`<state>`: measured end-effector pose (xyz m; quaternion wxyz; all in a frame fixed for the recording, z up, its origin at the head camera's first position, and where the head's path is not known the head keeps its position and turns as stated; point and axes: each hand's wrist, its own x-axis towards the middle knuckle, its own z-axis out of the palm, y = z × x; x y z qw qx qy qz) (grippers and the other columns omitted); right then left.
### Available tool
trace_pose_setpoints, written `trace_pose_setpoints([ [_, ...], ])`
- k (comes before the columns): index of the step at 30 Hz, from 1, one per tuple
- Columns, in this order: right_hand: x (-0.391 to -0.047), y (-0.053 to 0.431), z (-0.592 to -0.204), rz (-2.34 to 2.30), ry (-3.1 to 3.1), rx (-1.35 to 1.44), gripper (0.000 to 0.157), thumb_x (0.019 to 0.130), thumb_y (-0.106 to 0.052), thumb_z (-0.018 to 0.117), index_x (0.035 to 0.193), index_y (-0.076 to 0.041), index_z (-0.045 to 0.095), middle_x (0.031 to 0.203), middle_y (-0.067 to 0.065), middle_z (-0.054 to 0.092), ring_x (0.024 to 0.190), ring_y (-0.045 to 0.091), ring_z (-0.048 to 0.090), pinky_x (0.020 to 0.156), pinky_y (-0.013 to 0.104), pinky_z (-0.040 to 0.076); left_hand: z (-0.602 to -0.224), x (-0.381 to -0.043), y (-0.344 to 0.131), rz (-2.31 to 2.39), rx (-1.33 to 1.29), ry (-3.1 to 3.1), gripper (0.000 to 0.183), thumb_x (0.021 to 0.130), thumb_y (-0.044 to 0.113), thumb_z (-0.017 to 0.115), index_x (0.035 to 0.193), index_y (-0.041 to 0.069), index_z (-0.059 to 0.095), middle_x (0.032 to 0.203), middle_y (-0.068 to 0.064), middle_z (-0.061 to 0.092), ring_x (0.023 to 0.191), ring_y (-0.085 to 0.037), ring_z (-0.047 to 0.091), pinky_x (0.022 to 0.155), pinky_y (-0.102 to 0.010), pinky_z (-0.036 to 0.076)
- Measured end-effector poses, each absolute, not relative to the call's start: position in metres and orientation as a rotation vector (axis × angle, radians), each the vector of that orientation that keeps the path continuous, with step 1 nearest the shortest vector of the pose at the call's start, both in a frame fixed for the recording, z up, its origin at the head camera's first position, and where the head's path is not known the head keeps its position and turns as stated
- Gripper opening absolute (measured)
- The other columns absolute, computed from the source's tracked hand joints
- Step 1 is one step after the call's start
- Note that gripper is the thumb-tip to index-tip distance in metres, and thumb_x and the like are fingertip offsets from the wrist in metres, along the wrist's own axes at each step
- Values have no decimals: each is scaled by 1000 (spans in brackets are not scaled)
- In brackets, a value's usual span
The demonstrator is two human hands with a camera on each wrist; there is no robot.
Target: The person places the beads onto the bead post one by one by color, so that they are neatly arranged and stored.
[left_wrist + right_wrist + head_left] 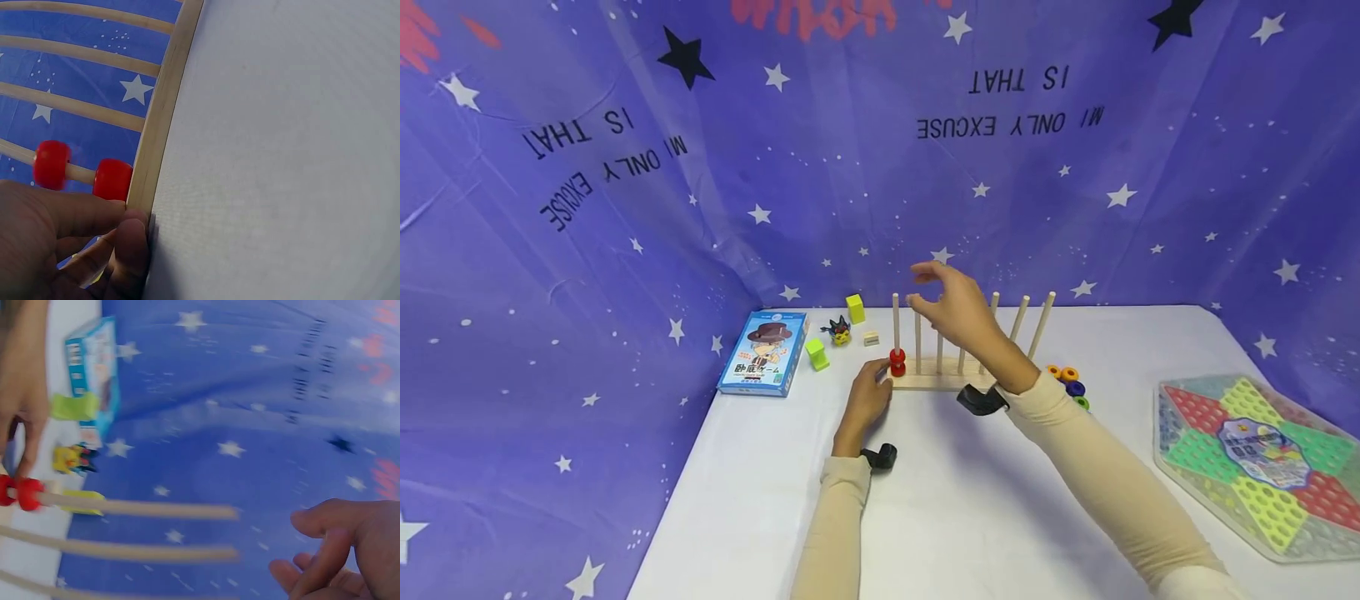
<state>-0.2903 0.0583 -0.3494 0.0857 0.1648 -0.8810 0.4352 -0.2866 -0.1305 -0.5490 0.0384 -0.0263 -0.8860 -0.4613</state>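
Note:
A wooden rack stands upright on the table, its long base board (pixel 925 383) carrying several round pegs (pixel 896 321). Two red beads (pixel 897 363) sit low on the leftmost peg; the left wrist view shows a small gap between them. My left hand (pixel 868 397) pinches the left end of that base between thumb and fingers, close by the lower red bead (pixel 112 179). Above the left-hand pegs hovers my right hand (pixel 957 308), fingers bent loosely and apart from the thumb. Nothing shows between those fingers (pixel 312 515) in the right wrist view.
Several orange, blue and green beads (pixel 1070 375) lie right of the rack. At left are a blue game box (pixel 765 354), green blocks (pixel 817 354), a small figure (pixel 839 332) and a small wooden piece (pixel 871 338). A star-patterned game board (pixel 1262 450) lies far right.

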Motion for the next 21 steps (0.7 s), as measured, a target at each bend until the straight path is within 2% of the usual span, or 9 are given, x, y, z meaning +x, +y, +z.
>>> trace_pose_setpoints([
  [5, -263, 122, -344, 1417, -2451, 399, 41, 88, -31, 68, 127, -22, 58, 120, -5, 61, 59, 19, 54, 49, 30, 47, -551, -289, -131, -1410, -78, -2731, 43, 88, 3, 56, 131, 7, 57, 133, -9, 53, 131, -26, 42, 109, -41, 30],
  [8, -248, 168, -359, 1421, -2404, 285, 38, 90, -32, 66, 125, -21, 58, 118, -1, 60, 61, 18, 57, 50, 27, 45, -551, -287, -135, -1397, -90, -2719, 43, 87, 2, 57, 130, 6, 58, 131, -11, 54, 129, -27, 44, 108, -42, 32],
  [14, -219, 242, -430, 1331, -2512, -40, 40, 95, -38, 56, 127, -15, 55, 116, 6, 59, 72, 16, 62, 56, 25, 46, -550, -287, -138, -1384, -96, -2705, 42, 87, 1, 57, 130, 4, 57, 130, -13, 54, 125, -26, 47, 105, -43, 35],
  [18, -193, 271, -482, 1336, -2595, -173, 38, 97, -32, 52, 126, -7, 53, 113, 14, 59, 72, 18, 64, 56, 26, 46, -552, -288, -134, -1421, -84, -2721, 43, 89, 2, 57, 131, 5, 56, 131, -11, 53, 119, -24, 49, 102, -41, 37],
  [21, -175, 282, -511, 1413, -2664, -221, 41, 96, -28, 56, 126, -1, 49, 113, 20, 57, 73, 22, 66, 57, 29, 49, -552, -290, -130, -1449, -82, -2715, 43, 89, 2, 56, 132, 6, 56, 132, -10, 53, 114, -24, 49, 100, -41, 38],
])
